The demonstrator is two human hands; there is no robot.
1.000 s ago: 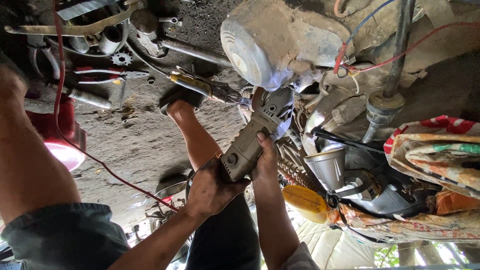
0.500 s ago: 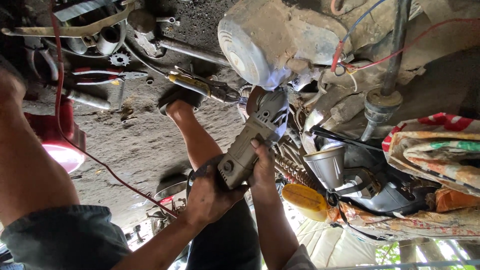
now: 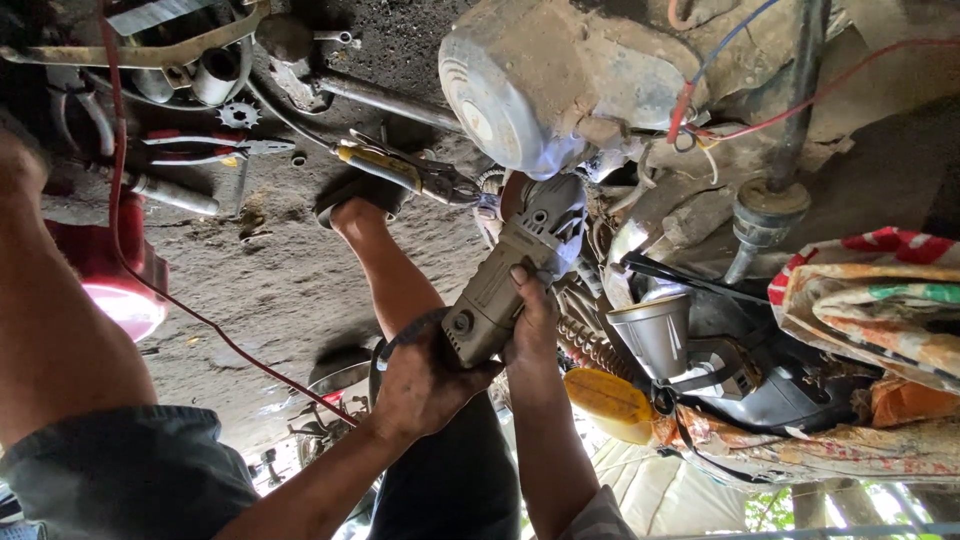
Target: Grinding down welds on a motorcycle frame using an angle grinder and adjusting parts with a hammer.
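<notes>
The grey angle grinder (image 3: 515,275) points at the underside of a grimy engine (image 3: 560,90), above a dusty concrete floor (image 3: 270,280). The left hand (image 3: 425,380) wraps its fingers round the tail; the right hand (image 3: 530,320) curls round the body. Pliers (image 3: 400,170), a sprocket (image 3: 238,115) and a red can (image 3: 105,275) lie nearby.

The angle grinder (image 3: 510,275) had its disc end hidden among engine parts, and its rear was covered by the left hand (image 3: 425,380). The patterned cloth (image 3: 880,300) ran off the right edge. Both forearms were cut off by the lower edge.
</notes>
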